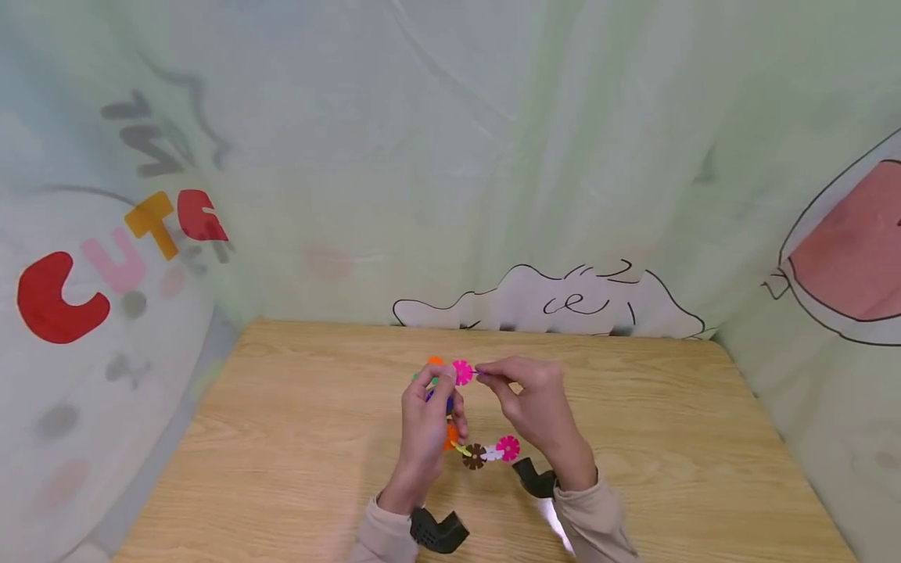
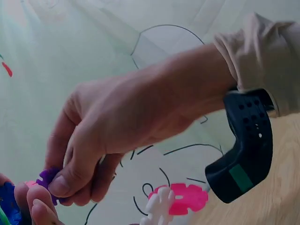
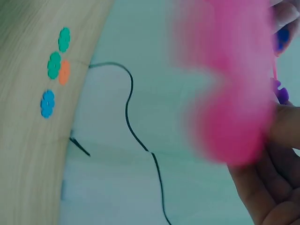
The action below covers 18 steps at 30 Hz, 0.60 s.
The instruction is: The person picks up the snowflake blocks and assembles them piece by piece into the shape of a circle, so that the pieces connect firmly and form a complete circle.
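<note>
In the head view my left hand (image 1: 425, 418) grips a chain of interlocked notched plastic discs. A pink disc (image 1: 461, 373) stands out at its fingertips, and a blue disc (image 1: 439, 401) shows at its palm. Below it the chain runs through an orange disc (image 1: 450, 438), a brown disc (image 1: 475, 457), and a white disc (image 1: 493, 453) to another pink disc (image 1: 508, 448). My right hand (image 1: 540, 399) pinches a purple disc (image 2: 48, 180), edge-on against the held pink disc. How deep their slots engage is hidden. A blurred pink disc (image 3: 229, 84) fills much of the right wrist view.
Loose on the wooden table (image 1: 310, 438) lie green discs (image 3: 54, 65), an orange disc (image 3: 64, 72) and a blue disc (image 3: 47, 103). A printed cloth (image 1: 450, 195) hangs behind the table. Black wrist mounts (image 1: 439, 532) sit at both wrists.
</note>
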{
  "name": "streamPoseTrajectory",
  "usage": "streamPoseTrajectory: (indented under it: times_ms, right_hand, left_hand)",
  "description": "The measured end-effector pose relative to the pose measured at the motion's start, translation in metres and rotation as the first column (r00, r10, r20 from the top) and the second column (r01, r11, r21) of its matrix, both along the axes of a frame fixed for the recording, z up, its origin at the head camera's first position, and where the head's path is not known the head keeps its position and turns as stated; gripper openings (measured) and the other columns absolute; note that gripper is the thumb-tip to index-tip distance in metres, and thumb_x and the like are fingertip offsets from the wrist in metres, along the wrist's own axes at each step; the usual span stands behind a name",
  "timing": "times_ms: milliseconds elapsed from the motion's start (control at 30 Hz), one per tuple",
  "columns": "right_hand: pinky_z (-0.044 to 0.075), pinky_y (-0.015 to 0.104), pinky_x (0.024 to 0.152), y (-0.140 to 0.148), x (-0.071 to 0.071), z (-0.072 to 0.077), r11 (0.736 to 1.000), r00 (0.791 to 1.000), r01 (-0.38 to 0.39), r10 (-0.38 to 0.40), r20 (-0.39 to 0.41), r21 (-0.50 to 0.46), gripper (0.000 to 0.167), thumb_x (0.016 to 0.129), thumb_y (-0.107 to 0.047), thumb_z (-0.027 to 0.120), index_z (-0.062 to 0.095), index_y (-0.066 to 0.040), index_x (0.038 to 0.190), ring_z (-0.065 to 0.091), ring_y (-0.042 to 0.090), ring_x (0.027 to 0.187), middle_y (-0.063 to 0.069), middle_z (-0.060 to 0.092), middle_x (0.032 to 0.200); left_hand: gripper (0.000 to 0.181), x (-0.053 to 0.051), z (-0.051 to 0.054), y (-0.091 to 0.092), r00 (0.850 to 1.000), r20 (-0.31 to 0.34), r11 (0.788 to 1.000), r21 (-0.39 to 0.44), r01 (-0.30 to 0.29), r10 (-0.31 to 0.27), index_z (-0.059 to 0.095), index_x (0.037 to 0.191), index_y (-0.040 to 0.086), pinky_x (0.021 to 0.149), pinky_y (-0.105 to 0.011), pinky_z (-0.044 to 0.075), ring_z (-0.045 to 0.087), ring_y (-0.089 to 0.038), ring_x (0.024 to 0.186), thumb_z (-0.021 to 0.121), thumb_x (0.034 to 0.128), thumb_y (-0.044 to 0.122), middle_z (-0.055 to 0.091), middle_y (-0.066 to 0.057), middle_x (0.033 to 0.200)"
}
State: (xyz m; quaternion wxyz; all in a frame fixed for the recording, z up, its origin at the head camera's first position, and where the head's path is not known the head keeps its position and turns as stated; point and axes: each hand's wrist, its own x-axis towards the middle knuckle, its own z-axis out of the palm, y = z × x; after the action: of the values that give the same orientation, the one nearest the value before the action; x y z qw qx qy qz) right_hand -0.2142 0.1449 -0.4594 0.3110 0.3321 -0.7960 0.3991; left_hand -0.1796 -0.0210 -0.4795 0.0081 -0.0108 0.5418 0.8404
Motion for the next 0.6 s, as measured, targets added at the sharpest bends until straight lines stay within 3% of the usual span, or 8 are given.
streamPoseTrajectory:
  times_ms: [267, 600]
  right_hand:
    - [0.065, 0.032, 0.064, -0.004, 0.011, 0.006, 0.991, 0.987, 0.104, -0.093, -0.13, 0.084, 0.024, 0.071, 0.017, 0.088, 0.081, 0.0, 0.088, 0.078, 0.02, 0.071, 0.01, 0.08, 0.081]
    - [0.063, 0.031, 0.06, -0.009, 0.014, 0.012, 0.983, 0.968, 0.155, -0.132, -0.216, 0.095, 0.021, 0.071, 0.017, 0.087, 0.081, 0.0, 0.083, 0.077, 0.021, 0.068, 0.011, 0.078, 0.077]
  left_hand:
    - [0.03, 0.007, 0.0, 0.005, 0.991, -0.129, 0.993, -0.111, -0.042, 0.027, 0.054, 0.106, -0.005, 0.04, -0.021, 0.047, 0.054, -0.009, 0.04, 0.054, 0.1125, 0.025, 0.056, -0.003, 0.065]
    - [0.031, 0.004, 0.001, 0.004, 0.98, -0.196, 0.995, -0.102, 0.0, -0.02, 0.051, 0.104, -0.004, 0.039, -0.02, 0.045, 0.052, -0.008, 0.04, 0.053, 0.113, 0.025, 0.055, -0.002, 0.066]
